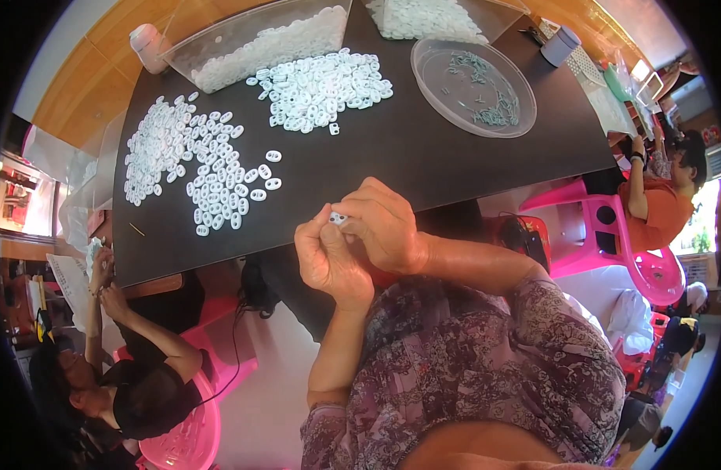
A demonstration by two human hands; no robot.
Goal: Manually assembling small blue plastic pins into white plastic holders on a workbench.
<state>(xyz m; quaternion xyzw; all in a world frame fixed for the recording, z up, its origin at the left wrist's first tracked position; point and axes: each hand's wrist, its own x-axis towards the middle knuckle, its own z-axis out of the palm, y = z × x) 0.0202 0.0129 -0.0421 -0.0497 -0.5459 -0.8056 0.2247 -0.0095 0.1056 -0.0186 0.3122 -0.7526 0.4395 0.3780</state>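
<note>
At the near edge of the table (329, 168), my left hand (331, 257) and right hand (385, 225) pinch one white piece (339, 218), apparently mid-work; which piles (321, 90) on the table are finished, I cannot tell

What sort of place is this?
Probably a small workshop for handwork: heaps of little white pieces lie on a dark table, a round tray holds greenish bits, and other people sit nearby on pink chairs.

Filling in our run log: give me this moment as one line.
left hand: pinching white piece | right hand: holding same piece | dark table: white piles, round tray with green bits
</note>
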